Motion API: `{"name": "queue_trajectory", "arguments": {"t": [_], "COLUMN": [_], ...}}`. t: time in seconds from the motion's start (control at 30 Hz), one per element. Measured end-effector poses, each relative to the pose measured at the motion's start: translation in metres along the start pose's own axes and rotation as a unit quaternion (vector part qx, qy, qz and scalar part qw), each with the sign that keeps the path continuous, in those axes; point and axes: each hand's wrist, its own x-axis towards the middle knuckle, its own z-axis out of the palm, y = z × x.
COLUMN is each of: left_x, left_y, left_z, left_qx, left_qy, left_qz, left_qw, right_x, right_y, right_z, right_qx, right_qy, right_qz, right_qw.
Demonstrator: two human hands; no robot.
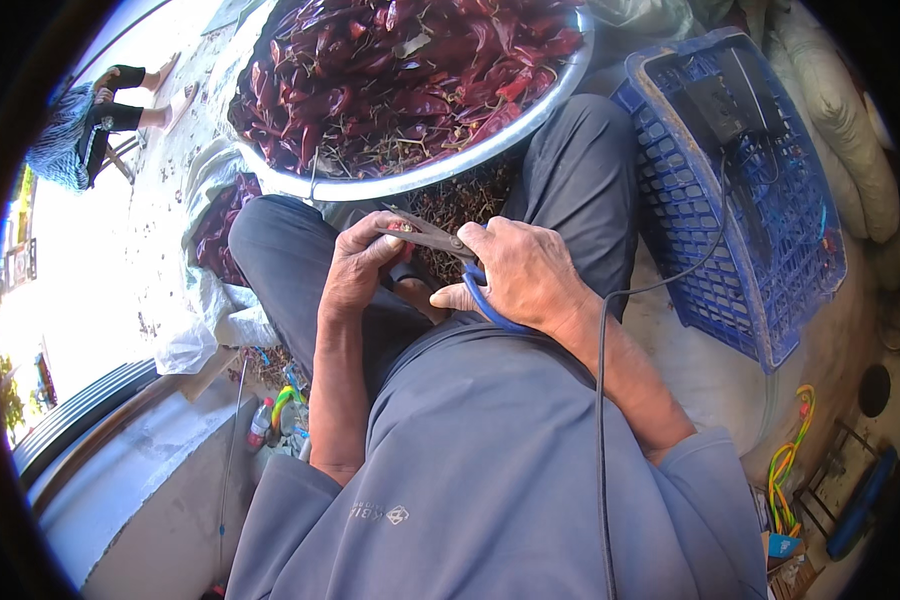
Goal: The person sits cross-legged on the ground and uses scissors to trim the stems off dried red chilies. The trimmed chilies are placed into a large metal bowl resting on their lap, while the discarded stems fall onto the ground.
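Observation:
Blue-handled scissors (474, 289) are gripped in my right hand (529, 270), with their dark blades parted and pointing left. Between the blades shows the stem end of a red chili pepper (405, 231). My left hand (360, 262) pinches that pepper between thumb and fingers, and most of it is hidden by the hand. Just beyond both hands, a wide metal basin (420, 178) rests before my knees, heaped with dried red chili peppers (390, 82). Cut stems (457, 199) lie in a thick layer below the basin, between my legs.
At the right stands a blue plastic crate (701, 247) holding a dark device, whose cable (664, 283) runs across my right arm and shirt. A white sack (229, 319) with more peppers (225, 232) lies left. A seated person (94, 124) is at the upper left; a bottle (260, 424) stands lower left.

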Motion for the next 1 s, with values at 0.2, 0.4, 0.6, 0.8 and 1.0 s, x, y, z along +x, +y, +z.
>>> {"name": "queue_trajectory", "arguments": {"t": [0.2, 0.4, 0.6, 0.8, 1.0], "left_x": [-0.001, 0.001, 0.002, 0.004, 0.010], "left_y": [-0.002, -0.003, 0.000, -0.001, -0.012], "left_z": [-0.002, -0.004, -0.001, 0.005, 0.011], "left_qx": [-0.028, -0.007, -0.026, -0.016, -0.057], "left_qy": [-0.016, -0.048, -0.048, -0.054, -0.068], "left_qz": [0.002, -0.006, -0.042, -0.044, -0.064], "left_qw": [0.999, 0.999, 0.998, 0.997, 0.994], "right_x": [0.001, -0.002, -0.009, -0.017, -0.026], "right_y": [0.001, -0.001, -0.008, -0.016, -0.025], "right_z": [-0.006, -0.009, -0.009, -0.011, -0.015], "right_qx": [-0.037, -0.020, -0.030, -0.024, -0.009], "right_qy": [-0.028, -0.070, -0.051, -0.032, -0.040], "right_qz": [-0.040, -0.013, 0.005, 0.027, 0.075], "right_qw": [0.998, 0.997, 0.998, 0.999, 0.996]}}
